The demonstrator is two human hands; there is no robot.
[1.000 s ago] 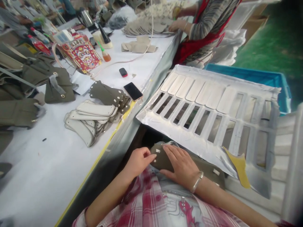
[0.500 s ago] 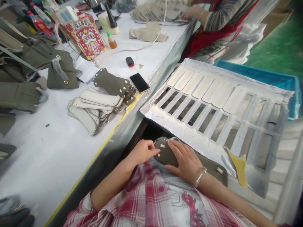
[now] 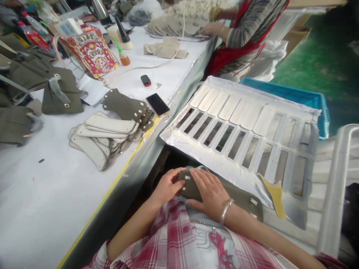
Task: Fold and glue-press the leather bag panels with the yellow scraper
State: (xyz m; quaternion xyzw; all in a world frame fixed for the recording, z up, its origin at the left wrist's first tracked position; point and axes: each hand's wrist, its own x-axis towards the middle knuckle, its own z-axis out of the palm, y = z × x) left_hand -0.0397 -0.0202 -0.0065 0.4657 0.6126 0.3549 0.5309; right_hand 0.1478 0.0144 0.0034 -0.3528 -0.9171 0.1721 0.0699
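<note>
A long olive-grey panel [image 3: 241,200] with small white tabs lies across my lap. My right hand [image 3: 209,190] rests flat on it, fingers stretched out. At the panel's left end is my left hand [image 3: 169,186], its thumb and fingers bent around the rounded edge near two white tabs. On the table to the left lie a pile of pale grey panels [image 3: 109,125] and a stack of olive panels [image 3: 123,104] with white tabs.
A white slotted rack [image 3: 213,149] holds pale strips at the right, a yellow piece [image 3: 275,196] on its near edge. A phone [image 3: 157,104] lies near the table edge. Behind are a blue crate [image 3: 280,95] and another person's hand [image 3: 213,29].
The whole view has shifted, so table and rack appear further left. My left hand's fingers have opened out from a pinch and now reach round the panel's end. My right hand stays on the panel.
</note>
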